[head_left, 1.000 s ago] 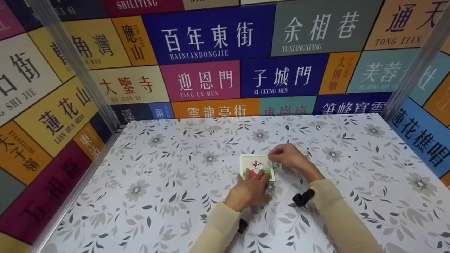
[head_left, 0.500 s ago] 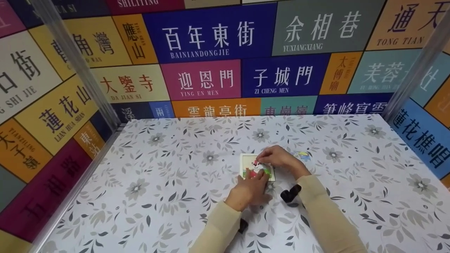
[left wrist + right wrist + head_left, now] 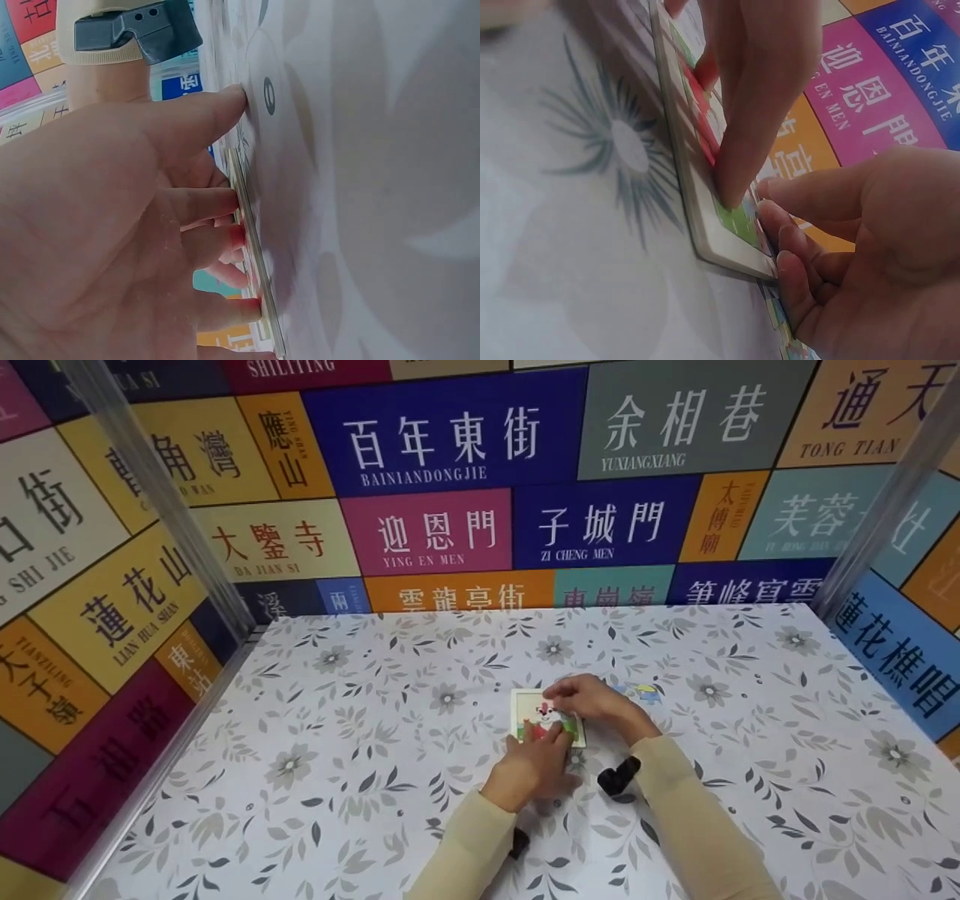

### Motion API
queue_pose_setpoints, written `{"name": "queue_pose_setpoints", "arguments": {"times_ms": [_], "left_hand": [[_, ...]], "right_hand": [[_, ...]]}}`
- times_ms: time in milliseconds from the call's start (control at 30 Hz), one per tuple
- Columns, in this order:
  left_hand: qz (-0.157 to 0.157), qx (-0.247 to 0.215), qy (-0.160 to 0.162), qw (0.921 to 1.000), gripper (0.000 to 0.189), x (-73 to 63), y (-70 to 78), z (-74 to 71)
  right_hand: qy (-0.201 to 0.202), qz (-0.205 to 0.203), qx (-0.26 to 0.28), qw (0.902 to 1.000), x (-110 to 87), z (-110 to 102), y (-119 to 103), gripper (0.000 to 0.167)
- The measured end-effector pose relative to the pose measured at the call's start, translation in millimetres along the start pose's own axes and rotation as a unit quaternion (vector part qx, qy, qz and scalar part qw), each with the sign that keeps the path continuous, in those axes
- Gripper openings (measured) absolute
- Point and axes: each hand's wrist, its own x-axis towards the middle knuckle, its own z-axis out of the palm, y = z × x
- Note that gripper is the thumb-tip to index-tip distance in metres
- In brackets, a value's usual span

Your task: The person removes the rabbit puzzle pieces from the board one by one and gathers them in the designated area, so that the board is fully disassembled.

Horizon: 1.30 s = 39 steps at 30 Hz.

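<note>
A small square picture puzzle [image 3: 515, 714] with a pale frame lies on the tablecloth, showing a red-and-white cartoon animal over green. My left hand [image 3: 529, 769] has its fingers spread on the lower part of the picture; the left wrist view shows the fingertips pressing against the thin board [image 3: 259, 281]. At the board's upper right, my right hand [image 3: 598, 699] has thumb and fingers brought together over the picture. The right wrist view shows this right hand [image 3: 847, 232] pinching a small puzzle piece, mostly hidden by the fingertips, right at the frame's corner.
Blue and yellow loose puzzle pieces [image 3: 646, 693] lie just behind the right hand. A floral tablecloth [image 3: 337, 802] covers the table. Behind it stands a wall [image 3: 450, 442] of coloured street-name panels, with clear upright posts [image 3: 874, 525] at both back corners.
My right hand has moved left from the board's right edge to over its upper part, uncovering the loose pieces behind it. The left hand has stayed in place on the board.
</note>
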Motion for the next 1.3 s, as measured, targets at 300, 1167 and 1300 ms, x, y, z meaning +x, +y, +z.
{"name": "queue_pose_setpoints", "arguments": {"times_ms": [300, 1167, 1300], "left_hand": [[-0.003, -0.012, -0.002, 0.9999, 0.067, -0.1, 0.4, -0.2], [-0.002, -0.012, 0.013, 0.9998, 0.063, 0.0, -1.2, 2.9], [-0.007, -0.021, -0.001, 0.9998, 0.065, 0.1, -0.7, 1.4]], "right_hand": [[0.001, 0.011, -0.007, 0.9999, -1.4, 0, -3, 0.026], [0.079, -0.014, 0.117, 0.9899, -8.4, -11, 1, 0.021], [0.079, 0.006, 0.112, 0.9906, -19.9, -31, 2, 0.026]]}}
